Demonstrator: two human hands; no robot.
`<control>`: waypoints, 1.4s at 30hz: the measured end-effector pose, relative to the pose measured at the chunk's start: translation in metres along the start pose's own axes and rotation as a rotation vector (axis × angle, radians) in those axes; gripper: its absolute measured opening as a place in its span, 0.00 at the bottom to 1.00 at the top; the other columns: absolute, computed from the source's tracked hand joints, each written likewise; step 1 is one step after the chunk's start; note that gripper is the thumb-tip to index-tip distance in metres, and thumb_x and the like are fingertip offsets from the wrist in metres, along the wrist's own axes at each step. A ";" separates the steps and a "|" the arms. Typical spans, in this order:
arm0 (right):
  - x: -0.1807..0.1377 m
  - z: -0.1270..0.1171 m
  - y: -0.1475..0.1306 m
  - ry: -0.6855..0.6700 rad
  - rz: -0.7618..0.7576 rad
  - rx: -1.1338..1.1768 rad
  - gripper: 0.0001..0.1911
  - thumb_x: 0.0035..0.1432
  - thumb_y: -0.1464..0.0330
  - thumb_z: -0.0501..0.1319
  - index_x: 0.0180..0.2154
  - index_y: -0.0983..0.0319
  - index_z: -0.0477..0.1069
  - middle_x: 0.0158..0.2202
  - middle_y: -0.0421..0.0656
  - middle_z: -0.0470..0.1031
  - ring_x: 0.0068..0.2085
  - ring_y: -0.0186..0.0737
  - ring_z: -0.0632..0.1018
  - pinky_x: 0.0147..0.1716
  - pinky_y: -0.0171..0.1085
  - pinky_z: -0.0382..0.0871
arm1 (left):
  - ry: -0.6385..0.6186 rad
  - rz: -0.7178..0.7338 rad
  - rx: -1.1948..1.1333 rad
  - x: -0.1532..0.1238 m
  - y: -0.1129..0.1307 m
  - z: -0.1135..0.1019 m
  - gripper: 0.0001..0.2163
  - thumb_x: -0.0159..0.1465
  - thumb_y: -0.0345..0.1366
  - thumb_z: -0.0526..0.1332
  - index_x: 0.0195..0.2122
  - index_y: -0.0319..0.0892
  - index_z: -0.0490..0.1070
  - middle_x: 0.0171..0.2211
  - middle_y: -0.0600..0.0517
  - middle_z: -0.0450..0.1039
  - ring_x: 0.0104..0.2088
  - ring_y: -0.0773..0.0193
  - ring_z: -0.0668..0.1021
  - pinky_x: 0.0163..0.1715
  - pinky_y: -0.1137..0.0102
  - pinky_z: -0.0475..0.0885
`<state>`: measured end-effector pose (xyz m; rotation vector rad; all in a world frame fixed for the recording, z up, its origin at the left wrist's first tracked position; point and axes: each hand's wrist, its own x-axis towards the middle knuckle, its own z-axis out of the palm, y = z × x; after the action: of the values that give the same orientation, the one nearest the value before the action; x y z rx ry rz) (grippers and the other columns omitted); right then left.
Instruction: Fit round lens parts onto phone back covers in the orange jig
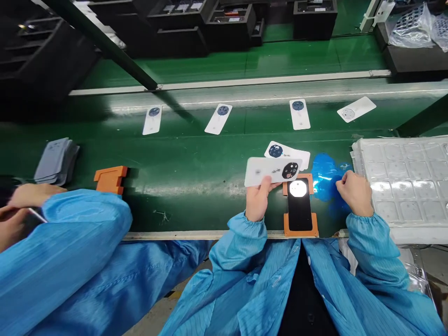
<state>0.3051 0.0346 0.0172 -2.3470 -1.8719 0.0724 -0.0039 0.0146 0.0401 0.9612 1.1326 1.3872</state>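
Observation:
My left hand (pixel 258 199) pinches a white phone back cover (pixel 266 171) with a round black camera area, held up above the bench. Just beyond it, another white cover (pixel 297 156) lies on the green surface, partly hidden. In front of me an orange fixture (pixel 301 232) holds a black phone-shaped plate (pixel 300 210) with a bright white circle at its top. My right hand (pixel 356 192) is closed, fingertips curled together beside shiny blue film pieces (pixel 324 170). Whatever those fingers hold, if anything, is hidden.
White covers (pixel 217 120) lie spaced along the far side of the green bench (pixel 196 182). A clear compartment tray (pixel 399 175) stands at right. At left are an orange block (pixel 110 179), stacked grey covers (pixel 56 161) and a co-worker's hands (pixel 26 200). Black bins (pixel 182 42) line the back.

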 end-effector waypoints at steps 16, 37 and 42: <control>-0.070 -0.025 -0.056 0.004 -0.868 0.386 0.23 0.65 0.77 0.53 0.60 0.62 0.68 0.57 0.54 0.75 0.54 0.50 0.79 0.51 0.48 0.79 | -0.625 0.897 1.064 -0.026 -0.030 -0.005 0.22 0.73 0.27 0.54 0.68 0.41 0.61 0.59 0.38 0.75 0.65 0.51 0.73 0.62 0.56 0.75; -0.068 0.003 -0.062 -0.001 -0.906 0.180 0.24 0.70 0.76 0.52 0.65 0.71 0.65 0.63 0.61 0.70 0.64 0.58 0.72 0.61 0.55 0.72 | -0.599 0.823 1.507 -0.028 -0.036 -0.003 0.14 0.72 0.28 0.52 0.54 0.36 0.72 0.60 0.33 0.73 0.54 0.48 0.79 0.46 0.58 0.77; -0.077 0.000 -0.058 -0.043 -0.889 0.215 0.27 0.69 0.76 0.51 0.68 0.69 0.61 0.64 0.60 0.69 0.64 0.58 0.71 0.61 0.57 0.72 | -0.577 0.821 1.550 -0.038 -0.034 0.000 0.14 0.72 0.27 0.50 0.53 0.37 0.73 0.59 0.34 0.75 0.44 0.53 0.81 0.39 0.61 0.74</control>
<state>0.2314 -0.0281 0.0213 -1.2271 -2.5743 0.2098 0.0089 -0.0236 0.0086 2.9250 1.2896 0.3849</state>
